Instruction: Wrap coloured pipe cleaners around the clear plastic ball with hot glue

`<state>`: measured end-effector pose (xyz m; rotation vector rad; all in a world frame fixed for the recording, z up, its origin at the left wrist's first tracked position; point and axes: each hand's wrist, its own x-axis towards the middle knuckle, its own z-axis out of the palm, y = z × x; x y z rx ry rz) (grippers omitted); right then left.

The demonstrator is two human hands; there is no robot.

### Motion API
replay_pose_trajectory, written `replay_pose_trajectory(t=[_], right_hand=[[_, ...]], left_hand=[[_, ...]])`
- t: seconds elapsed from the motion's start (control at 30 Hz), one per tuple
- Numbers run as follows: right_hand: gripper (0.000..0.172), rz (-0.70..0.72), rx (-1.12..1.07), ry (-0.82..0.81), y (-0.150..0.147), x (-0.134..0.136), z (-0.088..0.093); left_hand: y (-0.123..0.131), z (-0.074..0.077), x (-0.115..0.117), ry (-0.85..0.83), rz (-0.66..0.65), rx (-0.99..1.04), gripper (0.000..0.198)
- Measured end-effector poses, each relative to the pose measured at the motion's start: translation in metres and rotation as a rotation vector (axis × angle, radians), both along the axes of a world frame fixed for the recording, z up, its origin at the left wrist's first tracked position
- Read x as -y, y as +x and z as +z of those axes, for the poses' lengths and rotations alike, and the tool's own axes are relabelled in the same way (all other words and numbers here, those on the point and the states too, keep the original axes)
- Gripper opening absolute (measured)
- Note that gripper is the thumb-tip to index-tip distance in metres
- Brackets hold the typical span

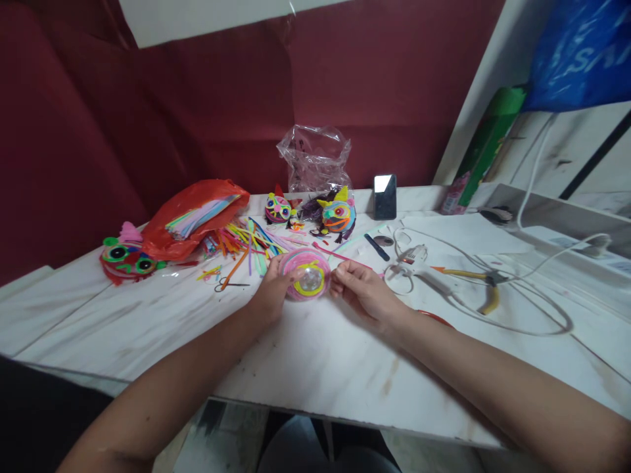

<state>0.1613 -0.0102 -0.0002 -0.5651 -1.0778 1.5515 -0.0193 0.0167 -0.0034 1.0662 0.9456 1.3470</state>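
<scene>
My left hand [273,289] grips the left side of a round clear plastic piece wrapped in pink and yellow pipe cleaners [300,257], held above the near table. Its bare see-through middle faces me. At its right edge, the thumb and fingers of my right hand [362,289] are pinched together; whatever lies between them is too small to make out. Behind that hand a dark pink pipe cleaner [323,250] slants to the right. Loose pipe cleaners [261,238] in many colours lie beyond my left hand, with small scissors [231,284] nearby.
Decorated animal heads [338,213] stand at the back and left, near a red bag [197,213]. To the right lie a corded glue gun [419,263], yellow-handled pliers [488,292] and a looped white cable [566,322]. A phone [385,200] leans at the back.
</scene>
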Motion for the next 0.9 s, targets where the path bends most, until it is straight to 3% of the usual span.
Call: replay_pose_trajectory(t=[0.3,0.47,0.57,0.67,0.73,0.83,0.9], right_hand=[[0.049,-0.098,0.178,-0.002,-0.002,-0.003,0.001],[0.045,-0.093,0.383,0.09,-0.003,-0.002,0.002],[0.042,-0.229,0.577,0.191,0.012,-0.006,0.015],[0.034,-0.593,0.899,0.321,0.049,-0.015,0.033],[0.024,-0.747,1.259,0.368,0.082,-0.021,0.04],[0.023,-0.723,1.886,0.324,0.128,-0.026,0.032],[0.025,-0.663,2.087,0.189,0.148,-0.024,0.018]], left_hand=[[-0.001,0.001,-0.003,-0.006,0.021,-0.023,0.061],[-0.003,0.0,-0.007,0.014,0.008,-0.029,0.059],[-0.005,0.001,-0.009,0.024,0.032,-0.01,0.055],[-0.006,0.001,-0.009,0.002,0.037,0.061,0.053],[-0.006,0.001,-0.008,0.005,0.032,0.089,0.05],[-0.007,0.0,-0.008,0.019,0.042,0.107,0.049],[-0.007,-0.001,-0.007,0.038,0.022,0.132,0.049]])
